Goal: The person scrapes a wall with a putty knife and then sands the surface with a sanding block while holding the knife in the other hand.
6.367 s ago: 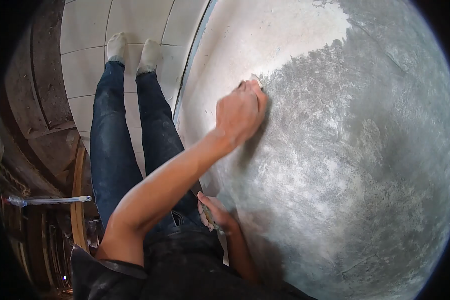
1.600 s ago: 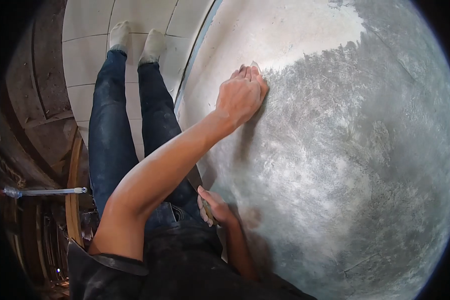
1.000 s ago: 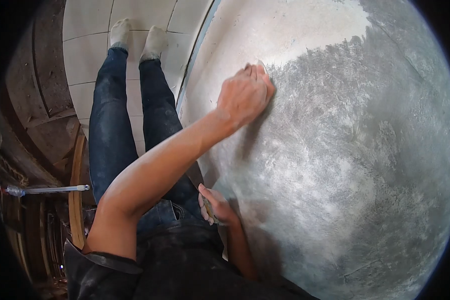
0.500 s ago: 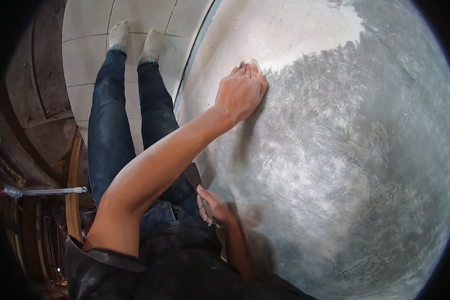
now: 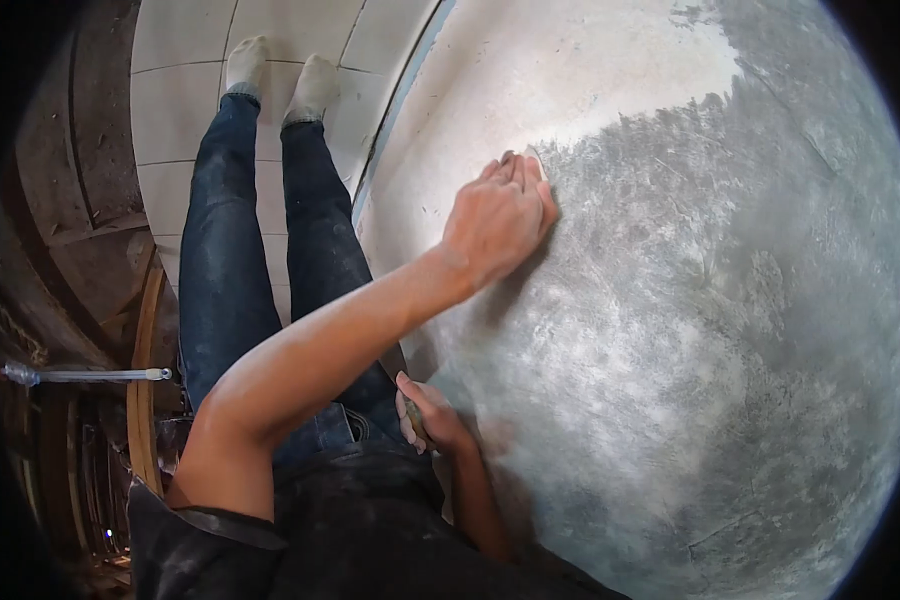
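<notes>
Across my body, my left hand presses against the wall, its fingers together over a thin flat piece with a pale edge. Most of that piece is hidden under the fingers. The hand lies at the border between a whitish smooth patch and a grey, streaky coat. By my waist, my right hand is wrapped round the handle of a scraper. Its dark flat blade points up toward my thigh, partly hidden behind my left forearm.
Light floor tiles lie under my feet in pale socks, meeting the wall along a bluish strip. On the left are wooden beams, dark boards and a pale rod.
My left hand has slid down and slightly right along the wall with the thin piece. My right hand stays at my waist with the scraper; its blade is now more covered by my forearm.
</notes>
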### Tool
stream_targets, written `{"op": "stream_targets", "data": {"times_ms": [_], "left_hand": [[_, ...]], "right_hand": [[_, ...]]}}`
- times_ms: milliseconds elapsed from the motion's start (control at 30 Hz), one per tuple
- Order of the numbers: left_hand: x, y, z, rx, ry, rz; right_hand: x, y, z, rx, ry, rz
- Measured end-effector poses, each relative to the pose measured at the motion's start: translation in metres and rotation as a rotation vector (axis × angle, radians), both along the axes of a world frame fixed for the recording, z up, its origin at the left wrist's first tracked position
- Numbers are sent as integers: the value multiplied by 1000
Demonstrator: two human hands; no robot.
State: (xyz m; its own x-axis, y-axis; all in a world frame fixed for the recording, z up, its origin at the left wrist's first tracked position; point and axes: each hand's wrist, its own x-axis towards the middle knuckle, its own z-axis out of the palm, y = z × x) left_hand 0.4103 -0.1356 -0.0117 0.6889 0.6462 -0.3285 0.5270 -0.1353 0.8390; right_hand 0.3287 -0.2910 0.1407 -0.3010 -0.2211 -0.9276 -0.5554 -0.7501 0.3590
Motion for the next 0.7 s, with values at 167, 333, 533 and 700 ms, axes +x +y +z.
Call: {"op": "stream_targets", "data": {"times_ms": [167,333,533,700], "left_hand": [[10,11,-9,-128,73,-28],[-1,-7,-1,52,1,53],[-5,1,-13,-211,76,2],[-6,-15,-18,-30,38,69]], "right_hand": [[1,1,1,-6,1,-17],[0,-1,1,2,2,17],[1,0,1,3,-2,21],[-1,-6,0,3,4,-6]]}}
